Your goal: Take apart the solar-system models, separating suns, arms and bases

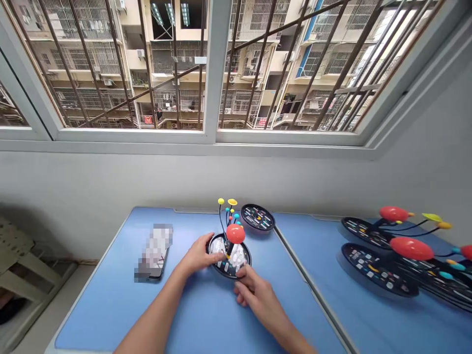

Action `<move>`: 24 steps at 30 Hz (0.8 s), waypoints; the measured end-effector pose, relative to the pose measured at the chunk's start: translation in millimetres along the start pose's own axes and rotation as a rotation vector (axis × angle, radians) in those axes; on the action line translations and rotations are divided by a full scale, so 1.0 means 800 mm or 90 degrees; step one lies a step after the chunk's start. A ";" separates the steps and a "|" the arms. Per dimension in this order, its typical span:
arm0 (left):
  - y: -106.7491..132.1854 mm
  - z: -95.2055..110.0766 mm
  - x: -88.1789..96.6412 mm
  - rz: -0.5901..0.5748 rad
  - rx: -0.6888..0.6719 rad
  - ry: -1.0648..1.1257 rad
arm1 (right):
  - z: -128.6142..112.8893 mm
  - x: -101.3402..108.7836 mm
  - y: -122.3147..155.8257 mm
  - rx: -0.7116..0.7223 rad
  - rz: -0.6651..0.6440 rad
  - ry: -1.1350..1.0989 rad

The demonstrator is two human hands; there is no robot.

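A planet model with a round black base (229, 269) stands on the blue table. A red ball (235, 234) rises from its middle on a short black post, and thin stems behind it carry small yellow, teal and red pieces. White patches lie on the base around the post. My left hand (202, 255) grips the base's left rim, its thumb lying across the top toward the post. At the front right rim, my right hand (254, 291) pinches the edge between thumb and curled fingers. Whether these fingers also hold something small cannot be made out.
Behind the model lies a round black printed disc (258, 218). A phone (155, 255), partly blurred, is to the left on the blue table (110, 300). More red-balled models (411, 248) and black discs crowd the right side. A seam (306, 280) divides the tabletops.
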State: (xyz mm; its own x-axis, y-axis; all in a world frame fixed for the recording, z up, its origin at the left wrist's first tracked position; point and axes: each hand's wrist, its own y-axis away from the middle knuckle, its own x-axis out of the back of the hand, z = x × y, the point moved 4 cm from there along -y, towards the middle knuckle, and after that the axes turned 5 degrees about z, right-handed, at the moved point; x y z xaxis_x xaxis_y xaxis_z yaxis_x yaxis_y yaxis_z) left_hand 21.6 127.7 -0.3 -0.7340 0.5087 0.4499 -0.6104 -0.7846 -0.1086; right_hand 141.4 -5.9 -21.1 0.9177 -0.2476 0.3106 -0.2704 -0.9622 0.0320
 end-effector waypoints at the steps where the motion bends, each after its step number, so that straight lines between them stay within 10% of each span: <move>1: 0.000 -0.002 0.002 -0.054 -0.016 0.003 | -0.002 0.005 -0.002 -0.016 -0.028 0.008; 8: 0.005 -0.015 -0.012 -0.116 -0.034 -0.173 | -0.022 0.075 -0.083 0.108 0.249 0.205; 13: 0.003 -0.017 -0.028 -0.074 -0.085 -0.177 | -0.008 0.061 -0.134 0.132 0.127 0.240; 24: 0.005 0.010 -0.029 -0.114 -0.158 0.125 | 0.010 0.082 -0.117 0.097 0.172 0.172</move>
State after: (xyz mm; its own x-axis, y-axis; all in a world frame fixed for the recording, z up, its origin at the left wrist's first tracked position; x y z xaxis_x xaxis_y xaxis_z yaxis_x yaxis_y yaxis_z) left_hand 38.8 110.0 -4.5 -0.6376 0.7073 0.3053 -0.7703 -0.5794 -0.2664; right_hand 229.4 66.8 -11.4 0.7042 -0.4750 0.5278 -0.4267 -0.8772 -0.2201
